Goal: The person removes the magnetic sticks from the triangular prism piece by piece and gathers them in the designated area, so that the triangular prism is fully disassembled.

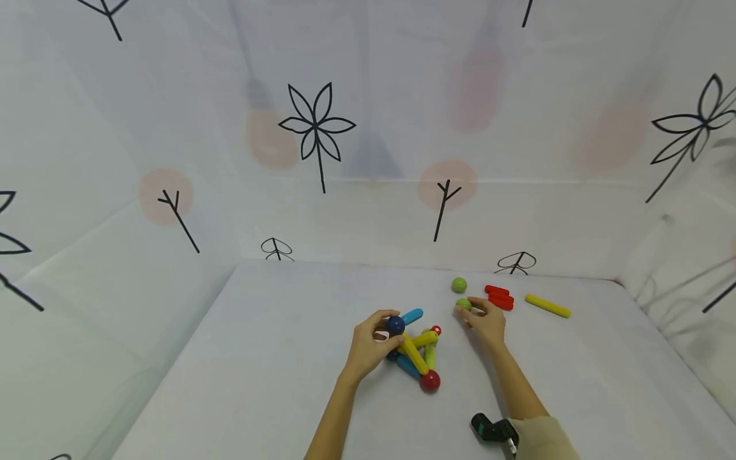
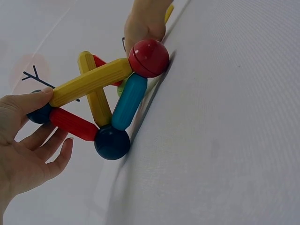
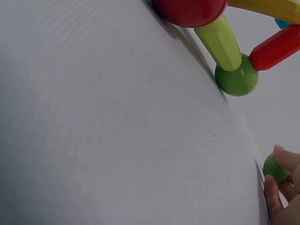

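Note:
A structure of coloured rods and balls stands on the white table, with a red ball [image 1: 429,381] at its near corner and a yellow rod [image 1: 414,353] sloping up from it. My left hand [image 1: 368,345] holds its upper dark blue ball [image 1: 395,325], thumb and fingers around it. In the left wrist view a red rod [image 2: 73,123] joins that ball to a lower dark blue ball [image 2: 112,142]. To the right, my right hand [image 1: 485,321] pinches a green ball [image 3: 275,168] between thumb and fingers, close over the table.
Another green ball [image 1: 459,285] lies just beyond my right hand. Several red rods [image 1: 500,299] and a yellow rod [image 1: 547,305] lie to its right. A black device [image 1: 491,428] shows by my right sleeve. A patterned white cloth [image 1: 374,217] hangs behind the table.

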Available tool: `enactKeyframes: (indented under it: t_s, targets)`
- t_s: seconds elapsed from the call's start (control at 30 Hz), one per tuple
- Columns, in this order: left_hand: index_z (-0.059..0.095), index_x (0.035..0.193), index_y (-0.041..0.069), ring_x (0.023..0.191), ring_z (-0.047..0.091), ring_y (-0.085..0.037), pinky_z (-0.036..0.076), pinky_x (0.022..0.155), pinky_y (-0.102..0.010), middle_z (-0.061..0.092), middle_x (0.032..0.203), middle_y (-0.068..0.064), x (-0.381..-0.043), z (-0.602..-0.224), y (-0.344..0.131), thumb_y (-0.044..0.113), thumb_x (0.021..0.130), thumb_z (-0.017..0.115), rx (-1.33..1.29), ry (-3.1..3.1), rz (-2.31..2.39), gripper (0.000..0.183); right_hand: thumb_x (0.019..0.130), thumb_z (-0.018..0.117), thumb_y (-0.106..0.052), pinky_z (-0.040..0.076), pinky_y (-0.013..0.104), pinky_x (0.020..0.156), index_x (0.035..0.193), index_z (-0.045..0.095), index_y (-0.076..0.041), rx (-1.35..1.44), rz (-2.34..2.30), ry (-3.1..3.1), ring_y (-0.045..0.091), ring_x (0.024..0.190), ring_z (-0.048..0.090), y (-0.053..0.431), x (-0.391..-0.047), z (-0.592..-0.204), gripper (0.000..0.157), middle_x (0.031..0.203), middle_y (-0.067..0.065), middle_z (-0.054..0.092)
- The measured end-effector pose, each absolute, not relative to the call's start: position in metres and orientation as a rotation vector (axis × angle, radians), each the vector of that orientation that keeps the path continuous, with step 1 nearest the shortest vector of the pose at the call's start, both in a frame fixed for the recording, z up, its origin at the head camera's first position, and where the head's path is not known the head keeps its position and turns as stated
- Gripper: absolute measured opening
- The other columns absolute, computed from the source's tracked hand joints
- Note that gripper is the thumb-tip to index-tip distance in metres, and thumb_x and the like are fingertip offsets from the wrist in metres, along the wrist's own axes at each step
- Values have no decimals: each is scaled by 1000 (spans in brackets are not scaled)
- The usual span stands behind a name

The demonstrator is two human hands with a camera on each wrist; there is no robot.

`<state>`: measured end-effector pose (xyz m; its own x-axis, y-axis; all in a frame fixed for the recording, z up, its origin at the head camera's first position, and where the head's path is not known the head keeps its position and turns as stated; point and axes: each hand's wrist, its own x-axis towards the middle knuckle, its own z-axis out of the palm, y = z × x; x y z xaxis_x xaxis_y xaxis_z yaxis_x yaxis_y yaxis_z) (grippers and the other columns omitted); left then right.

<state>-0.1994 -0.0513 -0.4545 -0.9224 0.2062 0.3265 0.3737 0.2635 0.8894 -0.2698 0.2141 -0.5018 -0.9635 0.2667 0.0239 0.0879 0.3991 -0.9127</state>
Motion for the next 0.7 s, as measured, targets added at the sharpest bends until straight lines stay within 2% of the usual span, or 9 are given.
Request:
enactKeyframes:
  t_s: [0.13, 0.23, 0.33, 0.53, 0.7]
  targets:
    - [61, 117, 10, 93, 61, -25, 53, 78, -37, 67, 105, -10, -199, -456, -51, 13, 83, 71, -552, -2363, -1751, 35, 85, 69, -20, 45, 14, 75, 122, 58, 2, -286, 1488, -2473, 30, 101, 58, 213, -271, -506, 44, 114, 22, 61]
    - [61, 117, 10, 93, 61, -26, 53, 78, -39, 67, 106, -9, -200, -457, -51, 12, 83, 71, -556, -2348, -1764, 35, 84, 70, -19, 48, 24, 85, 119, 59, 2, -277, 1458, -2446, 31, 102, 59, 212, -273, -509, 42, 111, 21, 63]
    - [61, 116, 11, 94, 61, -26, 53, 78, -40, 67, 107, -9, -200, -457, -51, 13, 83, 71, -553, -2346, -1768, 35, 84, 71, -20, 49, 34, 88, 118, 60, 1, -290, 1453, -2434, 29, 101, 59, 211, -275, -511, 42, 110, 20, 63]
    - [61, 116, 10, 94, 61, -24, 53, 78, -40, 67, 106, -9, -199, -456, -50, 11, 83, 71, -532, -2365, -1760, 35, 84, 71, -23, 47, 40, 93, 120, 58, -1, -333, 1482, -2426, 29, 104, 58, 212, -278, -515, 45, 114, 19, 62]
    - [60, 117, 4, 94, 60, -31, 51, 79, -48, 66, 106, -15, -194, -447, -49, 3, 82, 69, -519, -2375, -1764, 36, 85, 70, -25, 46, 42, 94, 122, 57, -1, -343, 1501, -2423, 30, 106, 57, 212, -280, -516, 46, 114, 19, 61]
